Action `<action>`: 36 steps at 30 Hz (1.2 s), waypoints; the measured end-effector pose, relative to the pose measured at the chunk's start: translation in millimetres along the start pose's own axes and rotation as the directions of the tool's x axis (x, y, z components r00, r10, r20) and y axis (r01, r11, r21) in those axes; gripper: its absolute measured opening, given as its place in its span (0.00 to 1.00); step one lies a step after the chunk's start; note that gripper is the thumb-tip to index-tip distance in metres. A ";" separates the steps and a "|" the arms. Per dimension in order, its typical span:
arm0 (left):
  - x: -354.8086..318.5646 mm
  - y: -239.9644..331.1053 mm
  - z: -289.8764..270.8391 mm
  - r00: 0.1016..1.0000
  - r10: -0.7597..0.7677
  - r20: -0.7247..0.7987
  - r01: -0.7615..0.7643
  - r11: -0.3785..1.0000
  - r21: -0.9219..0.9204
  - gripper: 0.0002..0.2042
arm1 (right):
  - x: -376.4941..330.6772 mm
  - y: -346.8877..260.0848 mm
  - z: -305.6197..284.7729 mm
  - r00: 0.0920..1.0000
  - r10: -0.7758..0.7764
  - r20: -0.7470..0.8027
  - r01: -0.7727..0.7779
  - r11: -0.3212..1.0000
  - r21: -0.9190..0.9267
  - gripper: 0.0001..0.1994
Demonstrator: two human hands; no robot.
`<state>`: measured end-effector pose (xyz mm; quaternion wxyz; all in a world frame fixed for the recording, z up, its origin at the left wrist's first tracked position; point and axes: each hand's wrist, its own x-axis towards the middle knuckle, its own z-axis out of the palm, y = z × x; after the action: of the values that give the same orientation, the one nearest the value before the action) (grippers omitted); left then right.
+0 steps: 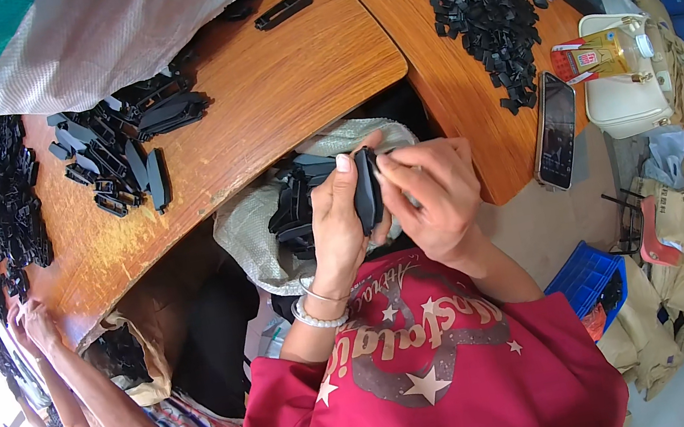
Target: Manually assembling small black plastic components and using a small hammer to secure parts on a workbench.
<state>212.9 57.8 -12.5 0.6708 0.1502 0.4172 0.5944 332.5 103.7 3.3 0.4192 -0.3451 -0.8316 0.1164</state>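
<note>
My left hand [337,214] holds a long, narrow black plastic part [368,194] with tapered ends, roughly upright between thumb and fingers. At the part's upper right edge, my right hand [436,189] is closed in a pinch, its fingertips touching or very near the part. Whatever sits between those fingertips is hidden. Just beneath both hands, a white woven sack [250,245] gapes at the table's edge. Inside it lie several similar black parts [295,212], partly covered by my left hand.
Black parts [115,152] and a heap of small black pieces [472,20] lie on the wooden table [276,89]. A phone [557,128], a bottle [605,54] and a white bag [627,107] are at right. Another person's hands [35,324] work at left. A blue crate [586,277] stands low right.
</note>
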 end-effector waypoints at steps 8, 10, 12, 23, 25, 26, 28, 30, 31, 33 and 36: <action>-2.4 -1.1 -2.1 0.997 0.078 0.006 -0.078 0.990 0.116 0.25 | -3.3 -6.8 -5.5 0.995 -0.066 0.075 0.065 0.998 0.016 0.16; 0.5 -2.5 0.4 0.984 0.176 -0.016 -0.168 0.960 0.223 0.24 | -0.3 -8.8 -9.5 0.987 -0.060 0.146 0.055 0.998 0.044 0.17; 0.2 -1.8 -0.5 0.974 0.224 -0.026 -0.209 0.938 0.277 0.24 | 2.2 -9.6 -10.7 0.980 -0.080 0.182 0.073 0.996 0.043 0.18; 19.1 20.4 -48.5 0.906 -0.287 0.313 0.317 0.947 -0.049 0.33 | 25.4 25.5 7.3 0.934 -0.120 0.337 0.015 0.954 0.299 0.14; 24.7 41.4 -38.2 0.981 -0.149 0.127 0.110 0.956 0.272 0.32 | 33.7 34.2 14.0 0.908 -0.106 0.404 -0.030 0.948 0.316 0.10; 32.4 45.0 -38.3 0.989 0.148 -0.021 -0.105 0.790 0.604 0.25 | 37.0 41.9 21.4 0.928 -0.077 0.363 -0.008 0.974 0.228 0.10; 59.1 63.6 -39.0 0.646 0.757 0.096 -0.440 0.266 0.858 0.07 | 48.7 55.8 32.8 0.953 -0.054 0.297 0.031 0.996 0.081 0.09; 73.4 80.0 -42.6 0.616 0.764 0.190 -0.337 0.038 0.941 0.05 | 52.1 70.8 46.7 0.959 -0.006 0.282 0.005 1.000 0.005 0.09; 88.6 87.3 -42.7 0.550 0.796 0.254 -0.388 -0.026 0.921 0.05 | 52.6 73.0 54.4 0.957 0.016 0.290 -0.018 1.000 0.004 0.10; 114.2 94.7 -37.7 0.549 0.738 0.393 -0.358 -0.217 0.908 0.07 | 55.7 72.3 57.3 0.958 -0.022 0.287 0.014 0.999 0.030 0.11; 151.6 97.4 -42.0 0.578 0.649 0.494 -0.268 -0.421 0.867 0.08 | 71.9 83.3 51.6 0.977 0.002 0.211 0.026 0.991 -0.129 0.10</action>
<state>108.2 209.5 -27.8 -0.0748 0.6654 0.6679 0.3249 302.5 218.2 -24.6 0.3058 -0.3527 -0.8792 0.0950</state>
